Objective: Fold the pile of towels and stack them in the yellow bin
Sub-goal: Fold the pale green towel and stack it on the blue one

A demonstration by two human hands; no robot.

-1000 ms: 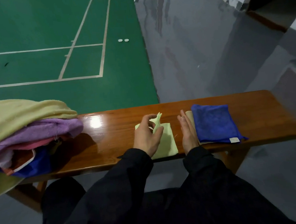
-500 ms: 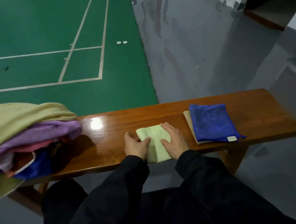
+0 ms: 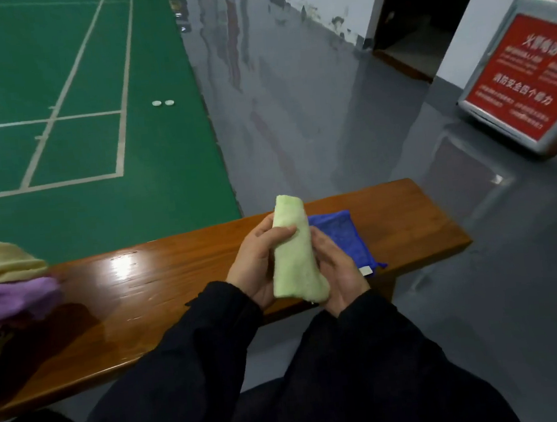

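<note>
Court-side wooden tabletop [image 3: 182,284] w/ unfolded pile [image 3: 9,287] at left. Both hands lift green towel [image 3: 293,257] above it: left hand [image 3: 258,263] fingers curled round, right hand [image 3: 339,273] cupping, prob. to keep fold tight. Yellow bin not visible.

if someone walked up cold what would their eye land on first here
First, the pale green folded towel, lifted above the glossy wooden bench in the grip of both the left hand and the right hand. Next, the folded blue towel lying on the bench just behind it, and the heap of unfolded yellow and purple towels at the bench's left end.
</note>
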